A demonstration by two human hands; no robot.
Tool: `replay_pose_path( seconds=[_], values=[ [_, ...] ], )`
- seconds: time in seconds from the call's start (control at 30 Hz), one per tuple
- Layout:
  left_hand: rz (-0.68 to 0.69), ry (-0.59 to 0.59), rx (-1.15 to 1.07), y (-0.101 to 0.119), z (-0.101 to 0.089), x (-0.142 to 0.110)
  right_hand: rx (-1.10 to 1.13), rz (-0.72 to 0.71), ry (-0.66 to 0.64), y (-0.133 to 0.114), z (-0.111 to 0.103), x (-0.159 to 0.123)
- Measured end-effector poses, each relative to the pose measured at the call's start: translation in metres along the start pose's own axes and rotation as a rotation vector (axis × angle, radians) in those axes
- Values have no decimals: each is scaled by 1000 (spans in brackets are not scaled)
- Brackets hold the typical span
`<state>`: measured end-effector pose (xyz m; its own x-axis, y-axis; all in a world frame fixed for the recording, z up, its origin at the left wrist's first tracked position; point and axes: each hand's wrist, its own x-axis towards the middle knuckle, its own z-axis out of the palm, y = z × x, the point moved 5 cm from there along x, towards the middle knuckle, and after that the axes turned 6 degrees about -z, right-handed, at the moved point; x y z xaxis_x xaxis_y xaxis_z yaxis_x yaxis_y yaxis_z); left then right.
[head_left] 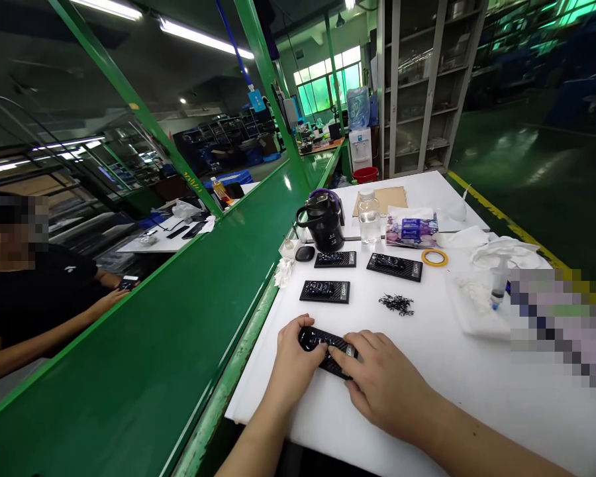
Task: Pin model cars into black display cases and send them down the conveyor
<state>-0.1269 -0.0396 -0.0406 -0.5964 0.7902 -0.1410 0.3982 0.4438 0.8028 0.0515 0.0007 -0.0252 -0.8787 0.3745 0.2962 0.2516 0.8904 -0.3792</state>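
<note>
A black rectangular plate (338, 367) with a carbon-fibre pattern lies at a slant on the white table, a glossy raised black part on top. My left hand (295, 358) grips its left end, fingers around the edge and thumb pressed on the glossy part. From the right, my right hand (380, 374) holds the other end, its index fingertip pressing near my left thumb. Three similar pieces lie beyond my hands: one plate (345, 291), a second plate (351, 259) and a third plate (413, 270). Small black bits (396, 304) form a loose heap to their right.
A black jug (326, 228), clear bottle (369, 217), tissue pack (411, 227) and yellow tape roll (434, 258) stand or lie farther back. A syringe (498, 288) is at right. A green partition (179, 318) runs along the left; a co-worker (44, 298) sits beyond it.
</note>
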Motion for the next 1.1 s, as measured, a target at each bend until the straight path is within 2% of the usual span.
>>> replay_pose_path(
  seconds=[0.2,0.37,0.47,0.67,0.9,1.1],
  values=[
    [-8,4,13,3,1,-2,-68,-47,48,-2,12,-2],
    [14,-28,55,6,-1,-11,-150,-175,274,5,29,-9],
    [9,-43,40,5,-2,-16,-218,-259,358,6,31,-9],
    [21,-19,37,6,0,-19,-266,-248,363,2,27,-9],
    [-92,-69,46,3,-3,-13,-360,-306,374,12,42,-14],
    [-98,-103,61,5,-7,-12,-374,-313,367,17,47,-15]
  ],
)
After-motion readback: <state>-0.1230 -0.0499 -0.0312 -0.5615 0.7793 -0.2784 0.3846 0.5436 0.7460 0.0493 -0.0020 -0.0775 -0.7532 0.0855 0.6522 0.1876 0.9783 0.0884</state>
